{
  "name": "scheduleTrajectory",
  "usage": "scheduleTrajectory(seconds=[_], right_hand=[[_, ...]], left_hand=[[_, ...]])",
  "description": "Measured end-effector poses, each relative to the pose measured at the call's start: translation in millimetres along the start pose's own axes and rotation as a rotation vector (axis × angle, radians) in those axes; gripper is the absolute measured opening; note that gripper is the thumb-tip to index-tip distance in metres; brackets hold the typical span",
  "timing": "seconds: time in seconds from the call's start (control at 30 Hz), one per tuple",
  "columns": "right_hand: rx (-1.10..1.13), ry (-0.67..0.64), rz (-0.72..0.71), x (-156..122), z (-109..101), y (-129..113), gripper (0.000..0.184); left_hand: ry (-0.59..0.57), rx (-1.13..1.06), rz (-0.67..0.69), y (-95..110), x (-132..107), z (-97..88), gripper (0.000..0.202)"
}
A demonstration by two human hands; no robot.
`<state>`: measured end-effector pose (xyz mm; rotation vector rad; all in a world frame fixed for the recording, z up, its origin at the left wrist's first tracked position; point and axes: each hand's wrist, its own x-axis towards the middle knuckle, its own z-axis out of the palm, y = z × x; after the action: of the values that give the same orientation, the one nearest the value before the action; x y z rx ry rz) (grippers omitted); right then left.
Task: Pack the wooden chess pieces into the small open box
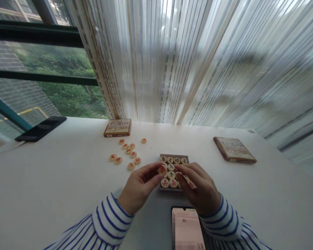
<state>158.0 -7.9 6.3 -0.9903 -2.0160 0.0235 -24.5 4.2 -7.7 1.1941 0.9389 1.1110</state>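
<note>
Round Chinese chess pieces with dark and red characters sit in rows inside an open box in front of me. Between thumb and fingertips, my left hand pinches a red-lettered chess piece over the box's left side. My right hand is closed over the box's right side, hiding that part. Red-marked chess pieces show between its thumb and fingers; how many it holds I cannot tell. Several loose red chess pieces lie spread on the white table, beyond my left hand.
A flat box lid lies behind the loose pieces, and another flat box lies at the right. A lit phone rests between my forearms. A dark phone-like device is at the table's far left. String curtains hang along the back edge.
</note>
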Motion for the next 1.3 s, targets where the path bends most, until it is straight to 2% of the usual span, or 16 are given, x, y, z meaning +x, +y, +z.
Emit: scheduleTrajectory(seconds=[0.2,0.37,0.63,0.7,0.83,0.93,1.3], right_hand=[[0.048,-0.092,-0.063,0.2,3.6,-4.2,0.03],[0.064,-0.082,-0.063,-0.4,4.8,-3.1,0.028],[0.078,-0.063,-0.053,-1.2,6.2,-2.7,0.029],[0.069,-0.052,-0.014,-1.5,6.0,-0.3,0.025],[-0.02,-0.009,0.096,-0.9,3.8,9.5,0.018],[-0.091,-0.042,0.141,-1.1,4.0,16.6,0.016],[-0.139,-0.143,0.135,-7.0,12.5,23.3,0.019]], left_hand=[[-0.107,-0.156,-0.057,-0.1,-2.8,7.3,0.03],[-0.134,-0.168,-0.107,3.6,-3.5,5.1,0.033],[-0.067,-0.103,-0.107,6.0,-4.2,6.1,0.025],[-0.052,-0.05,-0.088,7.5,-4.2,5.8,0.023],[0.065,0.116,-0.02,8.0,-1.4,-0.2,0.022],[0.111,0.215,0.02,4.8,2.1,-5.6,0.022],[0.079,0.301,0.017,1.0,4.5,-6.9,0.026]])
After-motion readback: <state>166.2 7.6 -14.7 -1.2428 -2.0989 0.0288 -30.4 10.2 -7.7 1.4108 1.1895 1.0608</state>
